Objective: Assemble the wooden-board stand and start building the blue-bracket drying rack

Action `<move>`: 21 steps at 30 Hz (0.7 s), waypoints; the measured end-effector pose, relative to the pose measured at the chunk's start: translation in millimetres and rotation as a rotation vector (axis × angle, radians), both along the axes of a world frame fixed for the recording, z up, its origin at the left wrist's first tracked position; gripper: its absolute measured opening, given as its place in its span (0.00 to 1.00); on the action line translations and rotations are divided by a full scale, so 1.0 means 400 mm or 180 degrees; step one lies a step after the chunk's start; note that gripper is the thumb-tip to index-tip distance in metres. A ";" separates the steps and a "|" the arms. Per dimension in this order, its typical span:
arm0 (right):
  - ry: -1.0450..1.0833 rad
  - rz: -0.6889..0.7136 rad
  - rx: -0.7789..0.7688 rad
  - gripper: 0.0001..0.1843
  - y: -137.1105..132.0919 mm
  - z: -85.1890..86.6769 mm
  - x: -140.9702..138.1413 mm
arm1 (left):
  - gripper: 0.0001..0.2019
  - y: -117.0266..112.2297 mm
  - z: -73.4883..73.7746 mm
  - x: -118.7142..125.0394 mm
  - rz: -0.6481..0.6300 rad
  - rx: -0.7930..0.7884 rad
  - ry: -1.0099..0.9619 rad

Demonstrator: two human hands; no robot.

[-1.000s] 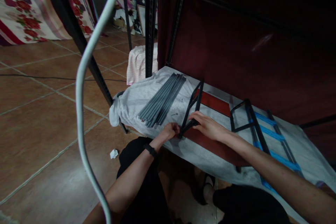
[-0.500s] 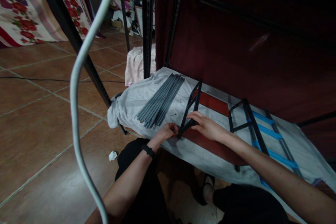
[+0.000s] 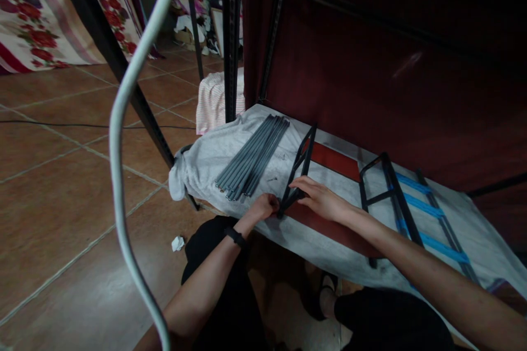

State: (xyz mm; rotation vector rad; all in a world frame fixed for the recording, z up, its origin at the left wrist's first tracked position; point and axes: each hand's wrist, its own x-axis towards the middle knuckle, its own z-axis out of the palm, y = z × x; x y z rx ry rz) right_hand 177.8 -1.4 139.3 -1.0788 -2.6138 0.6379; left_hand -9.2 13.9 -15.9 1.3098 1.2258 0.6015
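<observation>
A black metal frame [image 3: 302, 163] stands on edge on a low surface covered by a grey cloth [image 3: 214, 153]. My right hand [image 3: 323, 199] is closed round the frame's near bar. My left hand [image 3: 264, 207] is curled at the frame's near corner, fingers pinched on something I cannot make out. A bundle of several grey rods [image 3: 255, 156] lies to the left of the frame. A dark red board [image 3: 335, 162] lies under the frame.
A second black frame with blue tape strips [image 3: 415, 205] lies to the right. A pale hose [image 3: 123, 137] hangs close to the camera. Black uprights [image 3: 230, 33] stand behind, a dark red panel [image 3: 370, 77] to the right, tiled floor [image 3: 61, 186] to the left.
Almost nothing: both hands stay at the frame's near corner. The view has shifted slightly.
</observation>
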 end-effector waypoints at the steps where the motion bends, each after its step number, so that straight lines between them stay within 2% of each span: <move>1: 0.0017 0.0019 0.0008 0.25 0.000 -0.002 -0.001 | 0.05 -0.001 0.002 0.000 0.0026 0.0028 0.0037; 4: 0.0047 0.0025 -0.0002 0.25 -0.001 -0.006 -0.003 | 0.08 -0.002 0.011 -0.002 0.0042 0.0133 0.0104; 7: 0.0007 0.0001 -0.0026 0.25 -0.002 -0.005 -0.003 | 0.05 -0.003 0.018 -0.006 -0.0077 0.0129 0.0140; 10: -0.0029 -0.0008 -0.0028 0.24 -0.003 -0.004 -0.003 | 0.07 -0.003 0.018 -0.006 -0.0181 0.0098 0.0234; 15: 0.0045 -0.0004 -0.0046 0.24 -0.004 -0.005 -0.007 | 0.09 -0.001 0.016 -0.005 -0.0060 0.0195 0.0297; 21: 0.0038 0.0010 -0.0028 0.25 -0.005 -0.009 -0.009 | 0.06 -0.006 0.029 -0.007 -0.0209 0.0126 0.0442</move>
